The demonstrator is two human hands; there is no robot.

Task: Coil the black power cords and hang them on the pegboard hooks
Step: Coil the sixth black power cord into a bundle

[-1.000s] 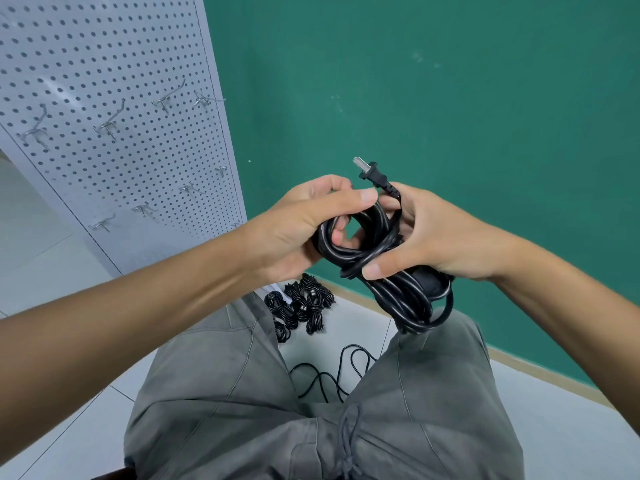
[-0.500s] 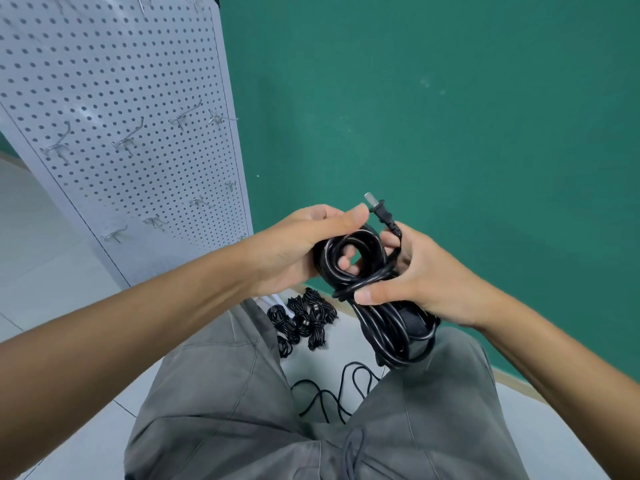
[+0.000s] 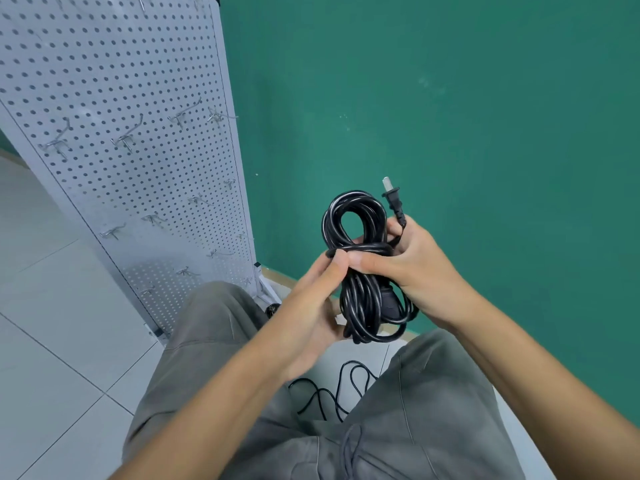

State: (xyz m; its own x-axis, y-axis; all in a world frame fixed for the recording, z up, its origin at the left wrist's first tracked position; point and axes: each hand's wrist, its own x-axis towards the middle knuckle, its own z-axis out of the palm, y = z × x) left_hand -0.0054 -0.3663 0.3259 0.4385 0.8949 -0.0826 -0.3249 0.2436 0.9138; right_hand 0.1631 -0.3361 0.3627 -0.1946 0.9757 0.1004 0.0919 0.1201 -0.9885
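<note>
Black power cord [image 3: 360,271], coiled and cinched at its waist by a wrap, sits in mid-air over the person's lap. Head view: right hand [image 3: 412,271] curls around the bundle, thumb across the wrap; left hand [image 3: 311,306] pinches the wrap's end with thumb and fingertips. Plug [image 3: 393,199] juts free above. Risk: loosening either pinch could let the wrap unwind (the coil would spring open). Pegboard [image 3: 114,133] hooks [image 3: 124,142] stand well apart, left; a loose cord [image 3: 332,393] lies on the floor.
</note>
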